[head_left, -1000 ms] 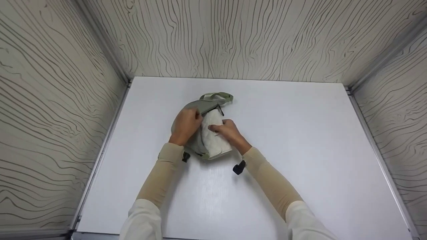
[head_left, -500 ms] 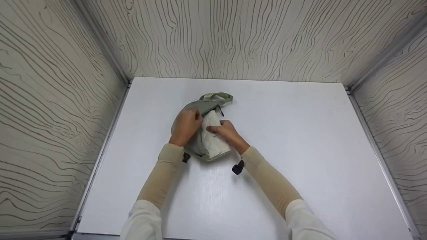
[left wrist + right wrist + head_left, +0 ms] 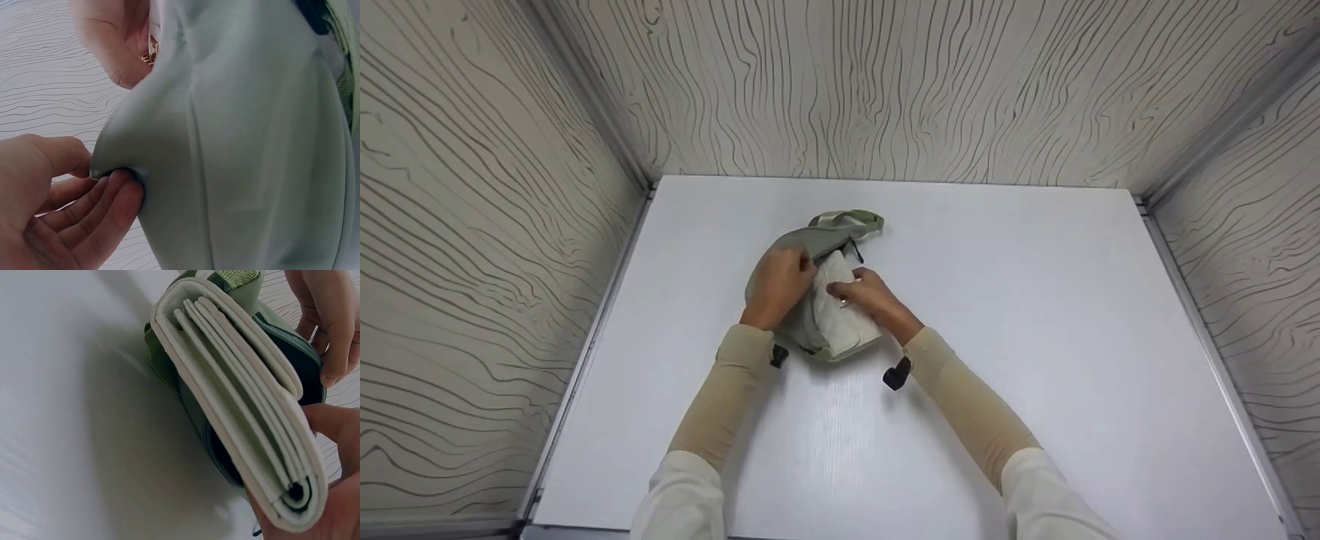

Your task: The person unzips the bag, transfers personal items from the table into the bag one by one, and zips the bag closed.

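A grey-green sling bag (image 3: 808, 238) lies on the white table with its zipped mouth facing right. My left hand (image 3: 781, 283) pinches the bag's edge between thumb and fingers, pulling the fabric out, as the left wrist view shows. In my right hand (image 3: 877, 298) is a white quilted wallet (image 3: 844, 327), gripped with the thumb on top. Its gold clasp (image 3: 151, 52) peeks out beside that thumb. Seen from the right wrist, the folded wallet (image 3: 236, 394) shows its inner card slots end-on and lies across the bag's dark opening (image 3: 225, 453).
A green webbing strap (image 3: 861, 216) loops from the bag's far end. Dark wrist-camera mounts (image 3: 895, 375) hang by the sleeves. Wood-grain patterned panels (image 3: 840, 90) enclose the white table (image 3: 1035, 315) at the back and sides.
The wallet and my right hand have shifted slightly left, closer into the bag's mouth. My left hand keeps its hold on the bag's edge.
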Tool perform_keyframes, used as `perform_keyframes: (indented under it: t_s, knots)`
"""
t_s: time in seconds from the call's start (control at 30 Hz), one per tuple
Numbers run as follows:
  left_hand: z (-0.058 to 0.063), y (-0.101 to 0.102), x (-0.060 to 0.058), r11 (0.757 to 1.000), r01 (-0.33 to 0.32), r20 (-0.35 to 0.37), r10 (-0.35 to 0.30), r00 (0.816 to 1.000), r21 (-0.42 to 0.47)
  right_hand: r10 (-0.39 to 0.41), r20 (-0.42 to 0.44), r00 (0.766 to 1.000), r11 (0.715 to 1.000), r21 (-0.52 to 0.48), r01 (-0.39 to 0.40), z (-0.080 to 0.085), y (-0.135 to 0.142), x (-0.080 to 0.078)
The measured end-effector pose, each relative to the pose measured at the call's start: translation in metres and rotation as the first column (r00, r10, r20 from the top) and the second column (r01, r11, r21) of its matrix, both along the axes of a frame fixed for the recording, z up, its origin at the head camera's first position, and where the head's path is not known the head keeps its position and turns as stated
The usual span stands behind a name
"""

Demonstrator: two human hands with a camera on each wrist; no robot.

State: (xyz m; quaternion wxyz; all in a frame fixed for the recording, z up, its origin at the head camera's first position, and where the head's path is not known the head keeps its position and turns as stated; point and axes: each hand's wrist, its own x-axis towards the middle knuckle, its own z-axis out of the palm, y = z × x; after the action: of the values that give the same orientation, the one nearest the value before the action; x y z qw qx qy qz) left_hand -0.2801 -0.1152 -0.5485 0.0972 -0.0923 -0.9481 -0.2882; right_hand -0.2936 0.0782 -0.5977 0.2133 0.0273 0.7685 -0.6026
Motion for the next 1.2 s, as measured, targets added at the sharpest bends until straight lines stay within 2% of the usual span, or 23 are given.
perform_keyframes:
  t_s: [0.23, 0.47, 0.77, 0.97, 1.2]
  knots:
    - [-0.001, 0.0, -0.001, 1.0, 0.007, -0.028, -0.007, 1.0, 0.006, 0.003, -0.007, 1.0, 0.998, -0.066, -0.004, 0.002, -0.002, -0.001]
    - [-0.001, 0.0, -0.001, 1.0, 0.002, -0.001, -0.002, 1.0, 0.015, 0.002, -0.005, 1.0, 0.998, -0.07, -0.003, 0.001, -0.004, -0.004]
    - [0.0, 0.0, 0.001, 1.0, 0.001, 0.0, -0.001, 1.0, 0.014, 0.016, 0.005, 1.0, 0.997, -0.079, -0.015, -0.001, -0.004, -0.011]
    - [0.0, 0.0, 0.002, 1.0, -0.001, 0.028, 0.001, 1.0, 0.011, -0.006, 0.028, 1.0, 0.994, -0.105, 0.009, -0.002, -0.003, -0.014]
    - [-0.001, -0.001, 0.002, 1.0, 0.014, -0.009, -0.015, 1.0, -0.008, 0.028, 0.058, 0.998, 0.986, -0.166, -0.018, 0.0, -0.001, -0.015]
